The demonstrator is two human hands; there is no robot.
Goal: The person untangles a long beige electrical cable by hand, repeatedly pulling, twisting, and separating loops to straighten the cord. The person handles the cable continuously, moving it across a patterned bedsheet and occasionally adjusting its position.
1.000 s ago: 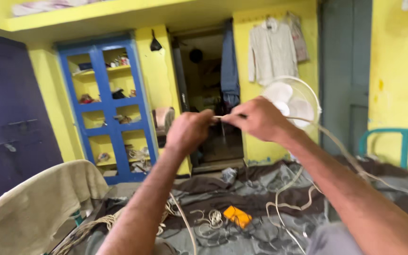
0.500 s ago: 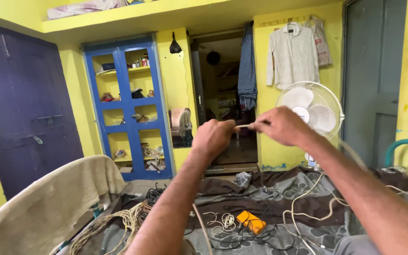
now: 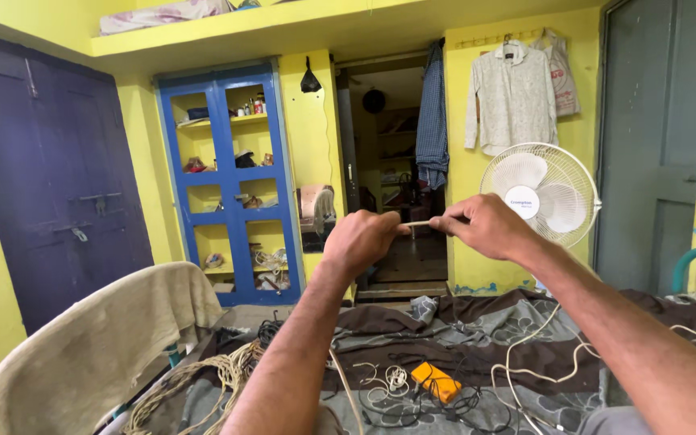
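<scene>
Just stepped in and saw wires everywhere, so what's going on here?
A person holds a thin pale cord raised at chest height, pinched between the left hand and the right hand, with a short stretch taut between them. Below, on a grey and brown patterned bedsheet, lie loose white wires, a small orange tool and a bundle of beige twisted cable. A white pedestal fan stands behind.

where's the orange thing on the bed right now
In the head view, the orange tool lies low and centre-right on the grey bedsheet, among black and white wires, below both raised hands.
</scene>
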